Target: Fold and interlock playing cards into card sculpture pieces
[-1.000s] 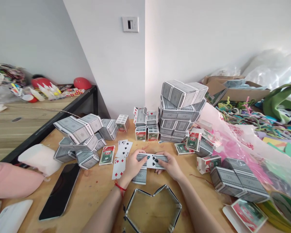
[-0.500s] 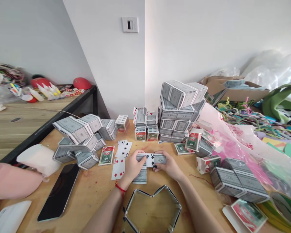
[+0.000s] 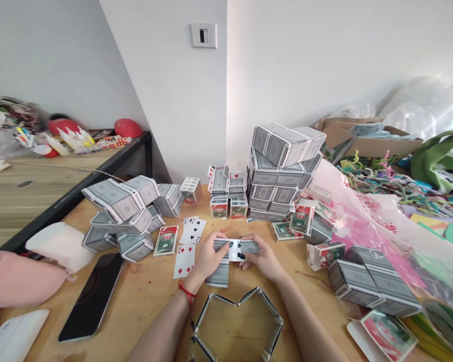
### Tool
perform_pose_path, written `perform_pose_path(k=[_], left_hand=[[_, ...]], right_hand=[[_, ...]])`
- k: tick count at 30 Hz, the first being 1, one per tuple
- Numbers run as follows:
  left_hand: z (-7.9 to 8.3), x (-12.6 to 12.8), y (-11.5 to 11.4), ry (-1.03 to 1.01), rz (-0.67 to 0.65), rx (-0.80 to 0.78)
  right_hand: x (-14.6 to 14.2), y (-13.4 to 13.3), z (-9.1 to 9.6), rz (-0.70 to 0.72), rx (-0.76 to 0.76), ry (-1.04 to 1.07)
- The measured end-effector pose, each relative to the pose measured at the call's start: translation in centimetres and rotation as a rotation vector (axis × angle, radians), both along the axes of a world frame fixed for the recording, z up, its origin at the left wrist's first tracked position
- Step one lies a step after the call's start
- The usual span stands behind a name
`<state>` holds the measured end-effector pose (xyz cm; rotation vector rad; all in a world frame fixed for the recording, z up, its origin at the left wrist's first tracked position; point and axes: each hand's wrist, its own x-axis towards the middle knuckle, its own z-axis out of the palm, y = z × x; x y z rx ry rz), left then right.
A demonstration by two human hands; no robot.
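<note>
Left hand (image 3: 209, 257): pinches cards (image 3: 234, 255) at left end.
Right hand (image 3: 263, 259): pinches right end.
Long axis: hand to hand; neither hand nearer.
Frame (image 3: 271, 305): bodyward of both hands.

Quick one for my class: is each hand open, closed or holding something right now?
Left hand: closed, holding the left end of the playing cards.
Right hand: closed, holding the right end of the playing cards.

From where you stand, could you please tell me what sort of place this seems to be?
It looks like a craft workspace, perhaps a small studio: stacked boxes with playing-card backs, nozzled bottles on the far-left table, and a heap of colourful fuzzy strands suggest it.
</note>
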<state>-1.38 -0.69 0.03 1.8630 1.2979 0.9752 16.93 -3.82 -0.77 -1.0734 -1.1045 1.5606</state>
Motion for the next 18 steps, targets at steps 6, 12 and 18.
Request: perform_pose_path(k=[6,12,18], left_hand=[[0.18,0.01,0.00,-0.008,-0.018,-0.035],[0.28,0.15,-0.06,-0.021,-0.033,-0.048],[0.50,0.19,-0.02,0.005,-0.030,-0.056]], right_hand=[[-0.10,-0.06,-0.11,-0.004,0.017,-0.019],[-0.05,-0.11,-0.02,0.004,0.018,-0.016],[0.22,-0.08,-0.05,0.021,0.010,-0.004]])
